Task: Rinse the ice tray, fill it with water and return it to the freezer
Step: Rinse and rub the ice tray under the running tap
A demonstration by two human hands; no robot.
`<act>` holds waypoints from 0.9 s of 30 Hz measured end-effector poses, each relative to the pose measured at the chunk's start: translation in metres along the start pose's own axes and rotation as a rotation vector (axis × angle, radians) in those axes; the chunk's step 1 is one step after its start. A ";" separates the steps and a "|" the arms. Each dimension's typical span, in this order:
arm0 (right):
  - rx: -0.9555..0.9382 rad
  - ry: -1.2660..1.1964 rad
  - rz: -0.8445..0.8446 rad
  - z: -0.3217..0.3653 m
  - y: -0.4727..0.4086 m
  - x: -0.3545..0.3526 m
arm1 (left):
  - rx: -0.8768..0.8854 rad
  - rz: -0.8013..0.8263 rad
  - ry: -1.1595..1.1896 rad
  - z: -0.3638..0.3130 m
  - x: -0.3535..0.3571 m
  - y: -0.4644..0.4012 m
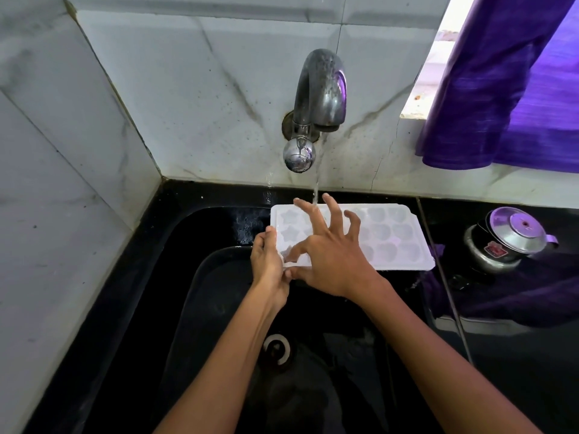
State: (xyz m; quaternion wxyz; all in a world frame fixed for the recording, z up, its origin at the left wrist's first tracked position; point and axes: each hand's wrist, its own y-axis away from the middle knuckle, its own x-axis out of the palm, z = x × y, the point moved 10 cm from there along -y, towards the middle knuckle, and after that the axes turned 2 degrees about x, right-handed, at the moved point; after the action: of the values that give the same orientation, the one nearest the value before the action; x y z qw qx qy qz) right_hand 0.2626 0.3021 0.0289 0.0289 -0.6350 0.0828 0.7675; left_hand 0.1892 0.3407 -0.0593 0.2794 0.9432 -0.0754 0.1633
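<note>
Black polished stone forms the surface (501, 355) and the sink (200, 308), backed by white marbled wall tiles (194, 98). One white ice tray (391, 236) with star and heart moulds sits over the sink under one running tap (319, 98). Left hand (266, 261) fingers grip the tray's left edge; right hand (332, 258) hovers above it, fingers spread. One lidded metal pot (504, 242) stands right.

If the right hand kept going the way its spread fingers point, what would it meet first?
Probably the falling water stream: the right hand reaches over the ice tray toward the back wall, fingertips already beside it. Beyond comes the tiled wall; depth is unclear.
</note>
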 end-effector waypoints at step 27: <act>0.486 -1.327 -0.098 -0.031 -0.103 -0.057 | 0.063 -0.065 -0.033 -0.050 -0.068 -0.002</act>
State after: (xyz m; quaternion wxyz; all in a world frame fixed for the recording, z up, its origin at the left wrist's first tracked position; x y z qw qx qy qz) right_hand 0.3188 0.4017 0.0698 0.2488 -0.0118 0.1877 0.9501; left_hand 0.1129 0.3734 -0.0449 0.2535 0.9560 -0.0442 0.1411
